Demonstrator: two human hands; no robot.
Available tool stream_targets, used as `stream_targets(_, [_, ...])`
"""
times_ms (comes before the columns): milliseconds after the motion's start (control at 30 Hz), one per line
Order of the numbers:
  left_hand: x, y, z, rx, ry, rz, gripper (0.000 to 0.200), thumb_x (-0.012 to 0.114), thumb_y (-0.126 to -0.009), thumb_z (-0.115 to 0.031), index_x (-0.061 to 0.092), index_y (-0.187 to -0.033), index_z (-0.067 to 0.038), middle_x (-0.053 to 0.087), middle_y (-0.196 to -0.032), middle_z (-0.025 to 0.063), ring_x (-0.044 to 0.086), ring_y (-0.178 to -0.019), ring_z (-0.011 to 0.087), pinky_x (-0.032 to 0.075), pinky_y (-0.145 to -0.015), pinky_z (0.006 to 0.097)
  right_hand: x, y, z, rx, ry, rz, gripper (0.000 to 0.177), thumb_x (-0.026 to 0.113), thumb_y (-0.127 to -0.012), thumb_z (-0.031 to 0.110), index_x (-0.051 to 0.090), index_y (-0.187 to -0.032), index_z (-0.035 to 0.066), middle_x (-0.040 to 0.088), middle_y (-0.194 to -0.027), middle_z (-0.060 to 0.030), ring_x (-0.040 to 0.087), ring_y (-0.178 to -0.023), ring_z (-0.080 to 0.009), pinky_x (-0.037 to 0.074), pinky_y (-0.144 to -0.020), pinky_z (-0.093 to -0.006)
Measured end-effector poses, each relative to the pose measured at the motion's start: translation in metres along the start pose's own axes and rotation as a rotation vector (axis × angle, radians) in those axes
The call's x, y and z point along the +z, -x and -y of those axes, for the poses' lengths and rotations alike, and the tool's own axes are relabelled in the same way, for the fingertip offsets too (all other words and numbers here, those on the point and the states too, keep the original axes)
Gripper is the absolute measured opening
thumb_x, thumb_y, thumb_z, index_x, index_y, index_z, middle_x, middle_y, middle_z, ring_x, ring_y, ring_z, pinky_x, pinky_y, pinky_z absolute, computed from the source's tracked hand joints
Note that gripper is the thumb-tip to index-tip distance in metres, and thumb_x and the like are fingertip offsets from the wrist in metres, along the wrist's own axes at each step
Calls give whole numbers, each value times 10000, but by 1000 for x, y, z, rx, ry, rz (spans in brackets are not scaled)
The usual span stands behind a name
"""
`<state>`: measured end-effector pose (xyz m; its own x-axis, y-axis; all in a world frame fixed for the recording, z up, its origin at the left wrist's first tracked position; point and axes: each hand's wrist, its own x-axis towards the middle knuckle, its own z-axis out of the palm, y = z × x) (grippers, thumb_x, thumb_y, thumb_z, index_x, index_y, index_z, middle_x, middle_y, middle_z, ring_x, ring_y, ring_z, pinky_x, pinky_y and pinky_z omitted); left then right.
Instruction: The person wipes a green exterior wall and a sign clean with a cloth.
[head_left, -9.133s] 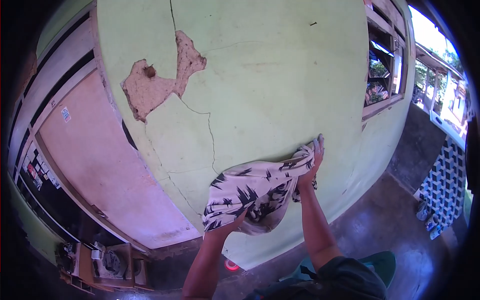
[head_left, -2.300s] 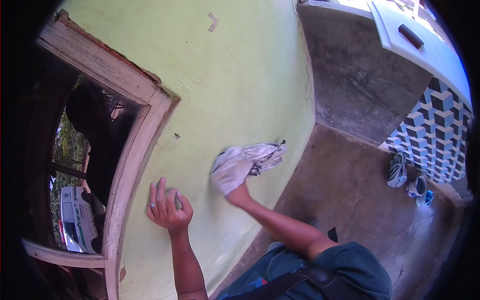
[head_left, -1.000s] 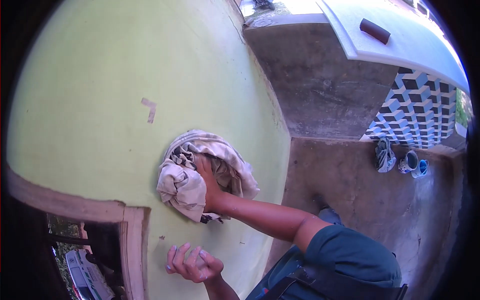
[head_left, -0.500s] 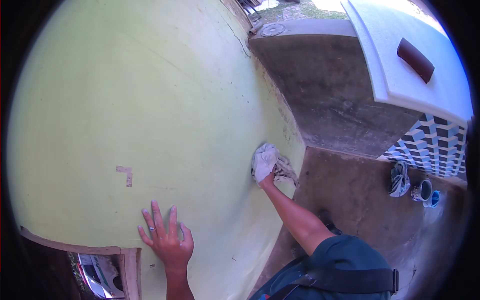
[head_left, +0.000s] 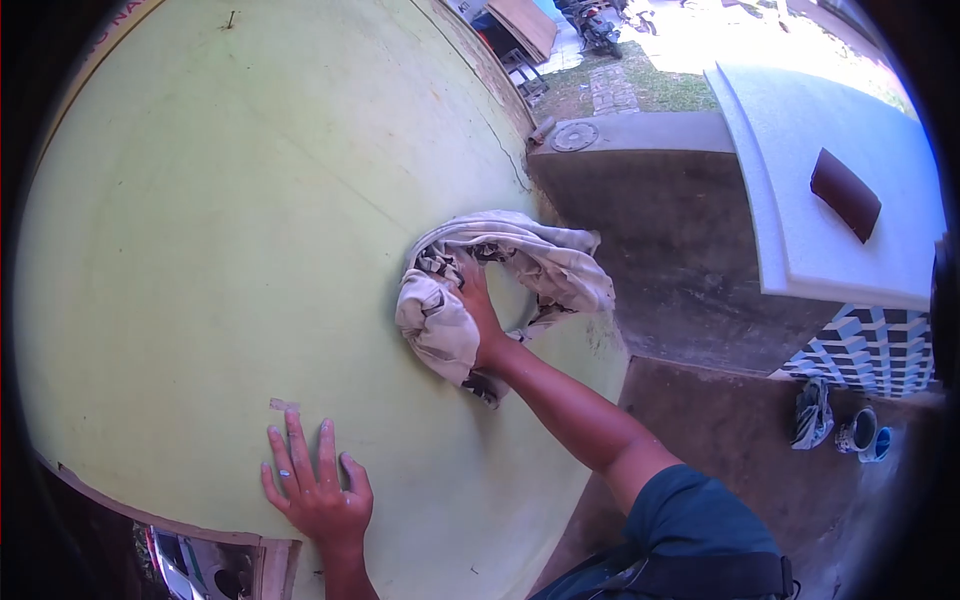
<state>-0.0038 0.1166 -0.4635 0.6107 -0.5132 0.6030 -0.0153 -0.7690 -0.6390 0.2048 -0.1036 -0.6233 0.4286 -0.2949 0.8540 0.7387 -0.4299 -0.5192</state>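
My left hand (head_left: 320, 495) lies on the pale green wall (head_left: 220, 250) with its fingers spread and a ring on one of them. Its fingertips cover part of a small bare patch (head_left: 284, 404) in the paint. Higher up and to the right, my right hand (head_left: 474, 305) grips a greyish-white rag (head_left: 437, 318) with dark markings and presses it to the wall. The rag hangs in loose folds around the hand, one long fold looping out to the right. Folds hide part of the right fingers.
A dark concrete block (head_left: 660, 230) adjoins the wall at right. Beyond it, a curved brown sheet (head_left: 846, 195) lies on a white slab (head_left: 780, 180). Paint-stained buckets (head_left: 857, 430) and a crumpled plastic bag (head_left: 812, 415) stand on the floor below. A window opening (head_left: 215, 560) is at lower left.
My right hand has swept the rag up and left across the wall, and the rag has spread wide open. My left hand stays flat, now over the bare patch. The view has tilted upward.
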Motion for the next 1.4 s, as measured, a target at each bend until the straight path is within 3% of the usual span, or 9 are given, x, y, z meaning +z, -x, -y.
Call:
stream_targets(167, [4,-7,-9,-4,14,-6,518,681,-836,-176,637,-1351,-210,475,-1610,84,406,-1505,322,259,-1190,535,-23,-33,-59,447,-913,-169,800,802,-839,255,383,-1497,72,482,-1382,-126,516,-1277,-272,388,-1120,-398])
stream_targets(367, [9,-14,-20,8,42,-23,509,694,-848,-208,648,-1354,-225,497,-1598,33,437,-1488,271,281,-1182,493,-24,16,-148,633,-887,-629,496,650,-996,217,498,-1447,75,567,-1389,-103,562,-1298,-258,431,-1099,-370])
stream_targets(433, [8,-14,-18,-5,44,-33,500,694,-853,-214,653,-1351,-230,504,-1592,21,443,-1484,260,289,-1179,483,-39,17,-132,501,45,-298,588,592,-1024,289,403,-1544,90,473,-1541,-123,498,-1400,-247,372,-1164,-362])
stream_targets(767, [11,-5,-14,-6,165,-142,380,705,-843,-217,691,-1222,-188,574,-1516,-20,490,-1437,183,333,-1146,443,-60,28,2,631,-211,186,655,731,-912,222,478,-1493,54,541,-1490,-132,493,-1404,-261,359,-1168,-358])
stream_targets(1067, [12,60,-171,-589,1572,-90,489,778,-858,-197,626,-1286,-16,644,-1322,154,590,-1284,297,451,-1039,483,-150,3,157,116,-238,766,631,757,-737,89,596,-1346,42,699,-1204,-231,667,-1144,-414,538,-957,-429])
stream_targets(1133, [28,89,-185,-664,1745,266,403,751,-895,-163,647,-1233,30,696,-1219,159,652,-1178,280,504,-964,416,-170,-9,199,214,615,1285,697,791,-655,70,596,-1323,40,700,-1121,-260,656,-1079,-461,547,-869,-485])
stream_targets(1200, [34,111,-190,-601,1767,582,339,727,-918,-137,663,-1188,57,732,-1141,154,694,-1098,268,532,-911,363,-193,15,193,240,547,1122,682,785,-642,10,600,-1297,18,690,-1075,-283,643,-1069,-478,536,-848,-521])
stream_targets(1267, [32,124,-195,-751,1931,276,277,737,-901,-85,687,-1134,57,762,-1036,180,728,-962,214,543,-885,328,-211,30,193,298,273,917,676,772,-634,-45,599,-1286,5,689,-1088,-290,630,-1076,-494,536,-875,-523])
stream_targets(1400, [5,145,-209,-571,1952,405,509,717,-934,-147,538,-1386,4,588,-1406,181,580,-1268,222,465,-1054,388,-231,54,210,412,-215,960,654,696,-668,-78,584,-1310,-29,697,-1175,-229,667,-1174,-349,498,-1032,-409])
